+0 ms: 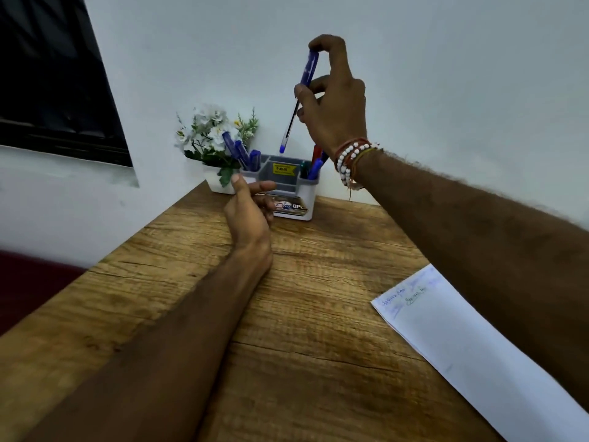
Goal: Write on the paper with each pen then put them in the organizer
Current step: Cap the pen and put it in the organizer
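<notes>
Wooden desk (pixel 318 314), right hand (pixel 334 100) pinching pen (pixel 301 97) above organizer (pixel 287 189)

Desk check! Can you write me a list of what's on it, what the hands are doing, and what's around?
Surface: wooden table, grain showing.
Job's things: paper at the right, a few lines written near its top; organizer at the back by the wall, blue pens in its left slot, more pens in its right slot; blue pen held nearly upright above it.
Clutter: white flowers in a white pot beside the organizer.
Hands: right hand, fingers pinching the blue pen; left hand resting on the table before the organizer, loosely curled, holding nothing.
Cables: nothing seen.
Surroundings: pale wall; dark window at the left.
</notes>
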